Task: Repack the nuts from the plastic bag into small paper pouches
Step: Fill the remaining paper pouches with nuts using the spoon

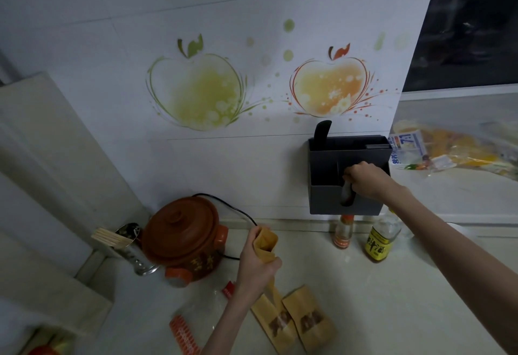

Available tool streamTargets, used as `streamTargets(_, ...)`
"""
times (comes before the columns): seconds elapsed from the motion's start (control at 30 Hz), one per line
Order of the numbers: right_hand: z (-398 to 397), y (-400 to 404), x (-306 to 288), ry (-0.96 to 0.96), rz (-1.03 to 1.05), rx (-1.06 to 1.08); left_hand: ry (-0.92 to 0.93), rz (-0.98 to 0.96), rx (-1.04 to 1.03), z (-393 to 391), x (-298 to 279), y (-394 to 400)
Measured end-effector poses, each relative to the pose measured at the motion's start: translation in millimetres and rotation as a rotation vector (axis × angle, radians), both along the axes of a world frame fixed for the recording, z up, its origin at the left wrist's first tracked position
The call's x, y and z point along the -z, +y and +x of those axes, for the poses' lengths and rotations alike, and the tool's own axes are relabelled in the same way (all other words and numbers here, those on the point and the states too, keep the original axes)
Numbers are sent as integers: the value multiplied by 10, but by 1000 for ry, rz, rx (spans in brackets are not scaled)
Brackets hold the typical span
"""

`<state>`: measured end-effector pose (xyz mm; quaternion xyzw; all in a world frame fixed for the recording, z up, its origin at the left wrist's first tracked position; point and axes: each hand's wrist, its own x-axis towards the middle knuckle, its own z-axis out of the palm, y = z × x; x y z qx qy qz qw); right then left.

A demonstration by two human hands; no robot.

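Note:
My left hand (pixel 256 261) grips a small tan paper pouch (pixel 266 238) upright above the counter, its mouth open at the top. Two more paper pouches (pixel 294 321) with clear windows showing nuts lie flat on the counter below it. The clear plastic bag (pixel 196 310) with red-orange print lies at the lower left of my left forearm. My right hand (pixel 364 179) reaches up into a dark grey wall-mounted holder (pixel 328 167) and curls round a dark handle (pixel 347 193) standing in its front slot.
A brown clay slow cooker (pixel 182 238) with a black cord stands at the left, beside a metal ladle and chopsticks (pixel 110 237). Two bottles (pixel 378 238) stand under the holder. Plastic-wrapped packages (pixel 454 150) lie on the right ledge. A black knife handle (pixel 322 132) sticks up from the holder.

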<state>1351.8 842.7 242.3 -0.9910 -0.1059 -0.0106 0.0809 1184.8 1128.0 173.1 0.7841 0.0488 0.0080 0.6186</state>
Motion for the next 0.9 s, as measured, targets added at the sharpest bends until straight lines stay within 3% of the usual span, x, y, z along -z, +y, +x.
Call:
streamTargets(0.13,29,37,-65,92,-47,10,-4,-17,-2,-20,-27,12)
streamTargets(0.4,-60,77,2,-190,28,62,3,-40,-37,-6,-97,11)
streamTargets(0.53,-121,97,-15,-232,106,65,-4,-31,-41,10,-120,14)
streamTargets(0.7,-311,296,-215,-405,230,43,-10,-28,-64,13,-110,52)
streamTargets(0.8,-503,568,-373,-496,410,-94,-15,-30,-101,7,-118,81)
streamTargets(0.9,-695,881,-425,-324,596,-203,-47,-23,-129,3,-144,116)
